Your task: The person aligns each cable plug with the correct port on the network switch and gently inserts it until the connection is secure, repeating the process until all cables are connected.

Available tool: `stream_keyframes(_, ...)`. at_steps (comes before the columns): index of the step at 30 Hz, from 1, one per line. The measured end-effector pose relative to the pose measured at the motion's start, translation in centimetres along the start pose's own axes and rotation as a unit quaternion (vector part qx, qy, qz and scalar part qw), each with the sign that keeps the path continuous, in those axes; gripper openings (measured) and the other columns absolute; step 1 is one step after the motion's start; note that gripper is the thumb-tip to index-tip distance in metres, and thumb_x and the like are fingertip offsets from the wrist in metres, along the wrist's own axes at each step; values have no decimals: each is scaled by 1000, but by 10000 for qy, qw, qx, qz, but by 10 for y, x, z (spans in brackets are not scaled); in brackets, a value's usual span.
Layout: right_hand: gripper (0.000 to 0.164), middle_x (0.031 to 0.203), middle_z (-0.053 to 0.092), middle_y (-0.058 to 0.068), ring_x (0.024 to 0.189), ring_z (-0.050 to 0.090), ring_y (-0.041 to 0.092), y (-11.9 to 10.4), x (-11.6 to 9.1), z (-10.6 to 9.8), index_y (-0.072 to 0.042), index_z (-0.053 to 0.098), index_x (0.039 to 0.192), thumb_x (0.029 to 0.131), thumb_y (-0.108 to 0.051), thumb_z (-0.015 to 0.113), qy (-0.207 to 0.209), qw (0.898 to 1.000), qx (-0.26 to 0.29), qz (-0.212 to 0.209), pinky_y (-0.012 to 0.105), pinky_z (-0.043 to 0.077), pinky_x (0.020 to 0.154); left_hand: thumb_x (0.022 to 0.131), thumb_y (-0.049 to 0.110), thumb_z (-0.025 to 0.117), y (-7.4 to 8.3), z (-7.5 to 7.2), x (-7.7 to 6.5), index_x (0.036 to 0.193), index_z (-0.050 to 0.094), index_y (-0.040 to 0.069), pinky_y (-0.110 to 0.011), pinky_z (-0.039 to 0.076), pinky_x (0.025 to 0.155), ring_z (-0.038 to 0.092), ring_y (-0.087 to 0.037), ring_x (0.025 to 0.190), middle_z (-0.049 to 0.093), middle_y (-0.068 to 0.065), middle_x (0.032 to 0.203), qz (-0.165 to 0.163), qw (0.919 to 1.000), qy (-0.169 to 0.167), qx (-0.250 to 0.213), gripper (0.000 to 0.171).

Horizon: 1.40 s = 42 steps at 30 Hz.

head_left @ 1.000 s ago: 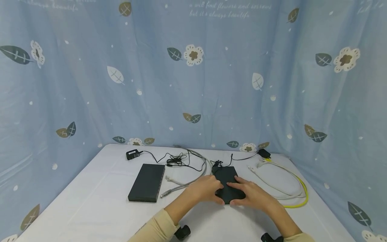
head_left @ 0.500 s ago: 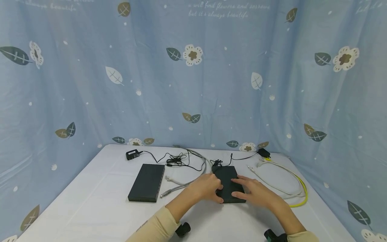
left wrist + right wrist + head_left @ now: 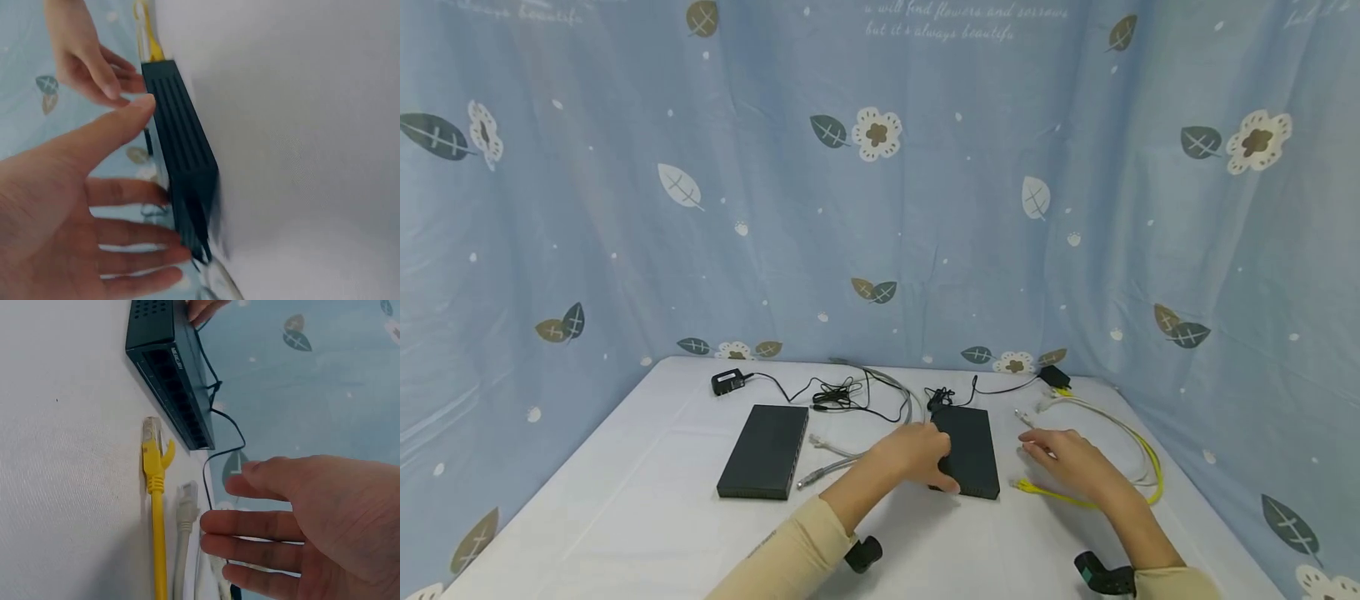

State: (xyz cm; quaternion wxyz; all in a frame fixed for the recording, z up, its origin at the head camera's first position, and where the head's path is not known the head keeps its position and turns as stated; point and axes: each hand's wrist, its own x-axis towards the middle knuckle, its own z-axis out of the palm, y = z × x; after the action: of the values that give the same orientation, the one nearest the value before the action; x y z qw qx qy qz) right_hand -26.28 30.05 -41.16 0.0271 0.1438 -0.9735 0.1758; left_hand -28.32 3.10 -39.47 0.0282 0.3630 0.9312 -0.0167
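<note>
Left hand (image 3: 917, 454), fingers loose, is at the left edge of the box (image 3: 973, 457); right hand (image 3: 1069, 458), holding nothing, hovers across a gap, near the yellow cable (image 3: 159, 540).

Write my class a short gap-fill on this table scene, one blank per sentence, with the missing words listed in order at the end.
1. The hand touching the right-hand black box is the person's ____ one.
2. In the right wrist view, the leftmost cable is coloured ____.
3. The left-hand black box lies on a table coloured ____.
4. The curtain has a background coloured ____.

Missing words: left; yellow; white; blue.
</note>
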Motion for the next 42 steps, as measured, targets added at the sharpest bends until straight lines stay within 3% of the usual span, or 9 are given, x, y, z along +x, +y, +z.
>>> stream_keyframes(7,26,98,74,7,87,69,22,6,3,-1,-4,70,115,95,-19,63,14,9996,-182,232,44,57,75,79,73,61,22,1,9,111,72,21,-32,55,80,66,-17,94,70,1,105,-554,9979,-163,283,62)
stream_keyframes(13,27,95,75,6,87,70,23,10,2,-1,-5,70,115,94,-22,65,-39,9990,-179,397,47,56,76,82,79,50,43,-2,18,104,76,24,-29,56,75,68,-14,86,74,4,93,-910,9940,-32,603,65)
stream_keyframes(18,29,94,75,7,85,70,24,12,2,-2,-5,70,115,93,-24,67,142,9975,-402,561,48,56,73,81,84,43,56,1,26,103,77,29,-28,53,67,66,-13,79,75,5,91,-1303,9854,87,1089,68)
stream_keyframes(22,29,96,74,12,85,70,29,16,0,-4,-5,71,112,92,-26,69,327,9944,-643,769,49,55,70,80,87,37,64,5,31,97,77,30,-32,54,62,66,-16,71,75,5,88,-1673,9767,-131,1342,72)
stream_keyframes(25,30,97,73,14,84,69,31,22,-2,-5,-4,71,110,92,-28,69,331,9931,-668,901,49,54,67,78,90,35,70,7,35,104,76,31,-36,57,67,70,-22,87,74,3,106,-1930,9716,-330,1328,76)
stream_keyframes(28,32,98,73,15,85,69,32,27,-2,-5,-4,71,110,91,-29,69,245,9929,-642,971,49,54,66,77,90,36,74,8,39,118,71,35,-39,56,75,62,-29,117,65,3,131,-2080,9693,-428,1236,76)
stream_keyframes(31,34,98,73,16,86,69,32,30,-1,-5,-3,70,111,90,-29,71,186,9927,-633,1005,49,55,67,77,88,40,73,12,40,122,68,37,-40,54,81,53,-34,127,59,4,139,-2080,9708,-395,1125,74)
stream_keyframes(38,35,96,73,14,85,69,30,35,0,-4,-3,70,111,89,-29,72,35,9918,-590,1130,47,55,68,76,90,40,60,23,40,124,68,34,-35,54,87,53,-31,124,57,8,140,-1725,9779,-221,1164,78)
stream_keyframes(42,33,101,72,17,89,69,34,36,-2,-4,-3,70,112,88,-25,73,70,9923,-563,1096,49,55,70,75,89,43,51,23,34,136,60,26,-35,54,90,54,-29,125,57,-4,141,-1526,9835,-90,969,89)
